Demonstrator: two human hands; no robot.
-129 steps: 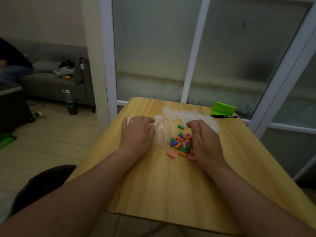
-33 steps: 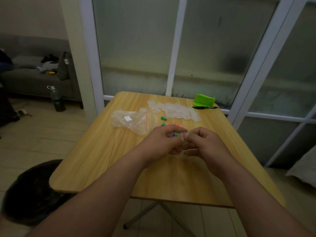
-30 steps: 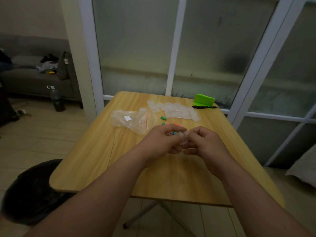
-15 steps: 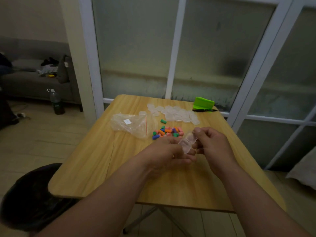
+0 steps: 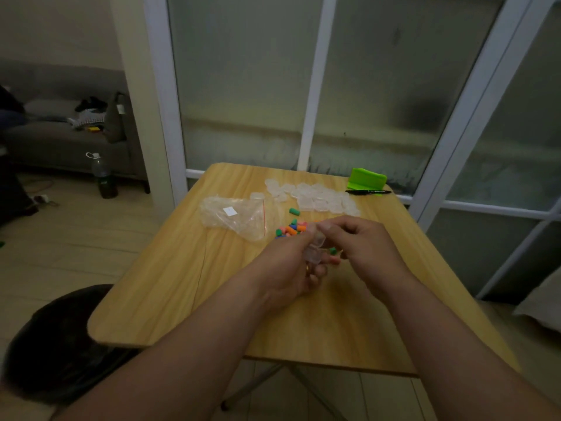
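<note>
Clear pouch pinched between left hand and right hand.

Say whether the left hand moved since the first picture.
Yes. The left hand left the large clear plastic zip bag, going right to the near side of the small coloured pieces, holding a small clear pouch.

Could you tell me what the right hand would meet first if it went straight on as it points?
The small clear bag that the right hand pinches together with the left hand; directly behind it, probably the left hand itself.
</note>
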